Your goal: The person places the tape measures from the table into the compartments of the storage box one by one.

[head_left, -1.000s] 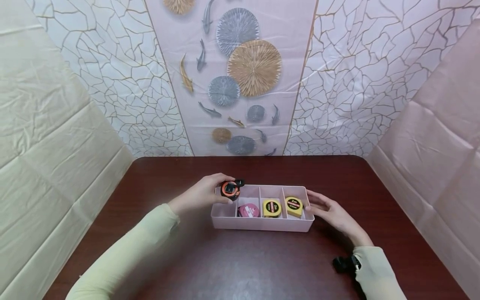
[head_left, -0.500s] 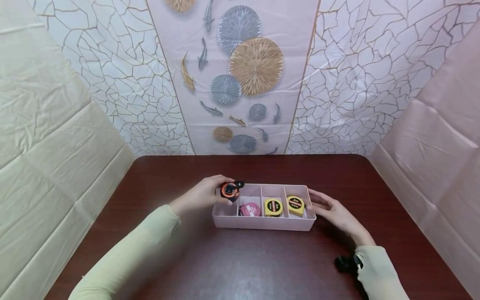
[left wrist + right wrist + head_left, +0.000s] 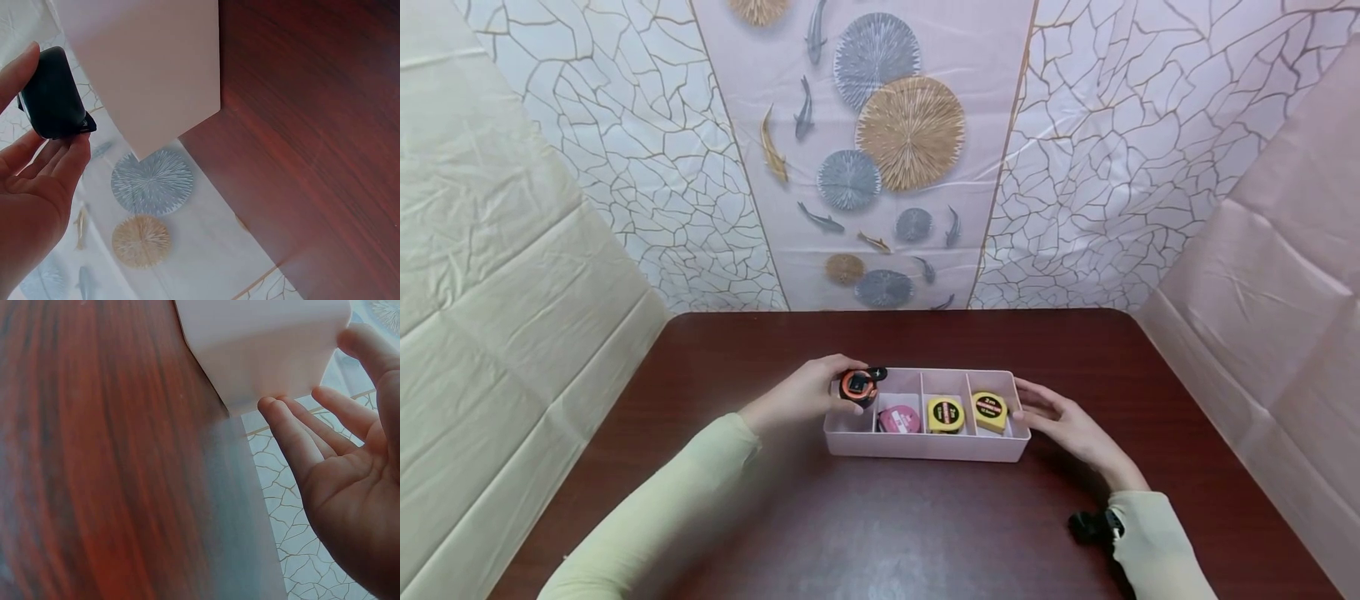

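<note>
A pink divided box (image 3: 925, 447) stands on the table in the head view. My left hand (image 3: 805, 387) pinches an orange-and-black tape measure (image 3: 857, 389) between thumb and fingers, at the box's left compartment. The left wrist view shows that tape measure (image 3: 59, 94) dark and side-on. Rightward, each in its own compartment, lie a pink tape measure (image 3: 900, 419) and two yellow tape measures, one in the third section (image 3: 945, 415) and one in the last (image 3: 990, 412). My right hand (image 3: 1078, 429) touches the box's right end with extended fingers; its thumb rests at the rim.
A dark red-brown wooden table (image 3: 880, 525) lies beneath everything. Patterned cloth (image 3: 880, 208) hangs behind it, with pale cloth walls left and right. A black device (image 3: 1093, 527) sits at the right wrist.
The left hand has lowered the orange-and-black tape measure slightly toward the left compartment. The right hand stays at the box's right end, and the other tape measures have not moved.
</note>
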Tool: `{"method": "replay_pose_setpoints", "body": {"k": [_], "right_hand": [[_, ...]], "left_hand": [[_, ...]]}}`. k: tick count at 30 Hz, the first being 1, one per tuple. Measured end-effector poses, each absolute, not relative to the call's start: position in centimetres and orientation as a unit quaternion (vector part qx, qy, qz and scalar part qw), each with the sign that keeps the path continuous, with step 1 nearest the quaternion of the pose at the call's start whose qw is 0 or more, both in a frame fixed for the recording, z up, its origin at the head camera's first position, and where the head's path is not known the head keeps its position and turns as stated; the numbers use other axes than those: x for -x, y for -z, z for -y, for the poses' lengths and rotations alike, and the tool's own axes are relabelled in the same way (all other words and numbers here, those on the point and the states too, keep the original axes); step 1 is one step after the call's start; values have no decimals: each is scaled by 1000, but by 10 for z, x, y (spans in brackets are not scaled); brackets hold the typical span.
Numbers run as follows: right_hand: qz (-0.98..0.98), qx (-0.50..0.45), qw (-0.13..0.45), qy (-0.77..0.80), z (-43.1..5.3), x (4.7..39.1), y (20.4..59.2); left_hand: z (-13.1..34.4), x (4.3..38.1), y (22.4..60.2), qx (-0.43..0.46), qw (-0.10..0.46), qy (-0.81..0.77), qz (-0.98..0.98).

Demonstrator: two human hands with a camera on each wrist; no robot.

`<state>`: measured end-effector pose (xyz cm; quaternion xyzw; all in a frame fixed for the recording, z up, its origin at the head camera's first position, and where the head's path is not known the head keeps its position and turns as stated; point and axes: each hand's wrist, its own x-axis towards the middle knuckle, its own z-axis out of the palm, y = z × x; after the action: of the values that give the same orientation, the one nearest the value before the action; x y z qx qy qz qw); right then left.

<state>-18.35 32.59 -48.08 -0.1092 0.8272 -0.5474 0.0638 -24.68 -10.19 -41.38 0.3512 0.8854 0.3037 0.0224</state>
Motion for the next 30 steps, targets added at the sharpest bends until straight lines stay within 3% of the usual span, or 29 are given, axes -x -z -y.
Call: {"method": "replay_pose_setpoints", "body": {"k": [30], "right_hand": [[-827,108,65,548,-325,184,480]], "left_hand": [[104,249,430,-319,54,-308,-895]]}}
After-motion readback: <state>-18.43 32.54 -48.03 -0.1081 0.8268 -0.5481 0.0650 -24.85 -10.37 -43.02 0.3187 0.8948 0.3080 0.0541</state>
